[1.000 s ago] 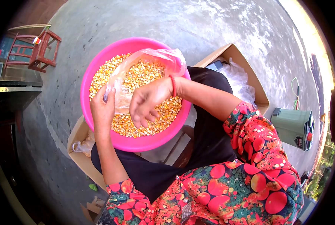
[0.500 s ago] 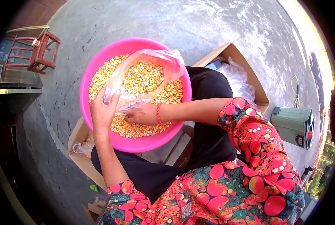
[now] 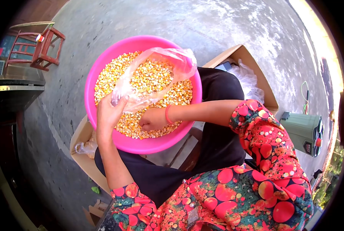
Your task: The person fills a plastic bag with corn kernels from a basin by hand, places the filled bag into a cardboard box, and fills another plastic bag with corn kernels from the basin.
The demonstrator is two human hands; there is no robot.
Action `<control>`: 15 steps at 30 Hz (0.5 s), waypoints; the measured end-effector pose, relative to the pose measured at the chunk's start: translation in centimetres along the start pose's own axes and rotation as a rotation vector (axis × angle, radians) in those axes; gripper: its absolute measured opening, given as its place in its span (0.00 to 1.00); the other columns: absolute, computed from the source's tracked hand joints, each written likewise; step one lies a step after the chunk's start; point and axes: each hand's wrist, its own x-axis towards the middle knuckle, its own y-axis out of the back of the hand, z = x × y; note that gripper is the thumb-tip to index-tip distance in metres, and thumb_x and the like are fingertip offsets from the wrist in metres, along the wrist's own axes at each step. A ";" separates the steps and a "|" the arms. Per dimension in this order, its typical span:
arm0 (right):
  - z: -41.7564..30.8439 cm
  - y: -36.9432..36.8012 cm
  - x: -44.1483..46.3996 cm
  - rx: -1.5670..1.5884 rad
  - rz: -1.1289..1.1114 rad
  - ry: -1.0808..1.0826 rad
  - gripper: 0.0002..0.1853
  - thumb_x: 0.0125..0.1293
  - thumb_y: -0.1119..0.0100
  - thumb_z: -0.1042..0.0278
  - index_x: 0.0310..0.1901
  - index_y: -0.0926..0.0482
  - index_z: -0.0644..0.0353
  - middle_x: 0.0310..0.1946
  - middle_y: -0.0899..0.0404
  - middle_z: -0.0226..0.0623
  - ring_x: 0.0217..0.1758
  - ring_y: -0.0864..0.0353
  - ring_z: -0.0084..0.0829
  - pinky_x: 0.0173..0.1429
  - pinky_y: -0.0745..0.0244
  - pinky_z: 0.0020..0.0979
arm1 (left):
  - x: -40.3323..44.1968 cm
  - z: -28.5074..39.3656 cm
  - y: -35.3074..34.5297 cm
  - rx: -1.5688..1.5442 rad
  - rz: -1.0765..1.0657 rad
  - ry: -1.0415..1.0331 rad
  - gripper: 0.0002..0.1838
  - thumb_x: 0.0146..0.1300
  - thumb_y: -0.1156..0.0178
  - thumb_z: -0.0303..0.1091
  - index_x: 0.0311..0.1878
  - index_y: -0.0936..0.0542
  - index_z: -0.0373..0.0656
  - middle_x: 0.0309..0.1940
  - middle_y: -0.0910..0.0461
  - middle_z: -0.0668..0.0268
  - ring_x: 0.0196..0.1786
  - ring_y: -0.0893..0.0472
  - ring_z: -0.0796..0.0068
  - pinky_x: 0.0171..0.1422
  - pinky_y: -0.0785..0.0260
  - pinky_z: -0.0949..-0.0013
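A pink basin (image 3: 90, 90) full of yellow and whitish corn kernels (image 3: 150, 79) rests by my legs. A clear plastic bag (image 3: 123, 82) lies in it, its mouth spread over the kernels and its far edge against the basin's far right wall. My left hand (image 3: 109, 111), at the basin's near left rim, pinches the bag's near edge between thumb and fingers. Over the kernels at the near side, my right hand (image 3: 153, 118) is closed with its fingers curled down. What those fingers hold, if anything, is hidden. A red bracelet (image 3: 168, 114) circles the right wrist.
A cardboard box (image 3: 263, 82) with clear plastic bags (image 3: 247, 79) stands beyond my right knee. Another cardboard box (image 3: 81, 140), holding a filled bag (image 3: 88, 148), sits at the left. A grey-green bin (image 3: 301, 131) is far right; a wooden chair (image 3: 44, 50) stands far left on the concrete floor.
My right hand has drawn slightly back from the bag's near edge and now shows more above the kernels. My left hand still grips the bag. The whole view has shifted slightly.
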 end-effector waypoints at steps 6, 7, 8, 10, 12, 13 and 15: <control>-2.8 5.6 0.3 1.028 -0.400 -0.240 0.09 0.67 0.53 0.64 0.32 0.26 0.57 0.17 0.35 0.20 0.19 0.38 0.14 0.22 0.43 0.21 | -0.1 0.3 0.2 -0.019 0.013 0.016 0.14 0.57 0.38 0.35 0.39 0.19 0.33 0.24 0.19 0.58 0.27 0.22 0.77 0.33 0.32 0.67; -3.2 6.7 0.1 1.081 -0.358 -0.179 0.09 0.68 0.53 0.63 0.31 0.27 0.55 0.17 0.41 0.18 0.18 0.43 0.12 0.21 0.49 0.20 | 0.1 0.0 0.2 -0.008 0.029 0.009 0.14 0.57 0.38 0.35 0.39 0.19 0.33 0.23 0.19 0.59 0.26 0.23 0.78 0.32 0.32 0.68; -3.6 8.2 -0.2 1.082 -0.360 -0.179 0.09 0.68 0.53 0.63 0.31 0.27 0.55 0.17 0.41 0.18 0.18 0.43 0.12 0.21 0.49 0.20 | 0.1 -0.3 0.2 0.003 0.045 0.001 0.13 0.57 0.38 0.35 0.39 0.19 0.32 0.23 0.19 0.60 0.26 0.23 0.79 0.32 0.32 0.68; -3.3 10.9 -0.7 1.151 -0.135 -0.165 0.10 0.69 0.52 0.62 0.32 0.26 0.56 0.17 0.38 0.19 0.19 0.41 0.13 0.22 0.46 0.20 | 0.1 -0.6 0.0 -0.025 0.052 -0.005 0.13 0.57 0.37 0.35 0.38 0.19 0.33 0.22 0.19 0.61 0.26 0.23 0.79 0.31 0.32 0.69; -1.3 11.1 -0.3 0.853 0.239 -0.149 0.11 0.68 0.49 0.61 0.33 0.24 0.60 0.19 0.35 0.20 0.22 0.37 0.14 0.25 0.40 0.22 | 0.1 -0.7 -0.1 -0.053 0.058 -0.012 0.13 0.57 0.37 0.35 0.38 0.19 0.33 0.22 0.19 0.62 0.25 0.23 0.79 0.31 0.32 0.69; -0.1 11.3 -0.1 0.691 0.374 -0.178 0.12 0.67 0.49 0.61 0.35 0.22 0.62 0.21 0.30 0.26 0.24 0.31 0.19 0.29 0.34 0.25 | 0.1 -0.6 -0.2 -0.088 0.069 -0.012 0.13 0.57 0.36 0.36 0.37 0.19 0.33 0.22 0.19 0.63 0.26 0.23 0.79 0.31 0.32 0.69; 0.4 12.2 -0.4 0.478 0.515 -0.310 0.11 0.63 0.47 0.64 0.37 0.20 0.63 0.27 0.20 0.38 0.30 0.20 0.29 0.38 0.26 0.31 | 0.0 -0.2 -0.3 -0.121 0.079 -0.010 0.13 0.57 0.36 0.36 0.37 0.18 0.34 0.22 0.19 0.64 0.26 0.23 0.80 0.31 0.32 0.69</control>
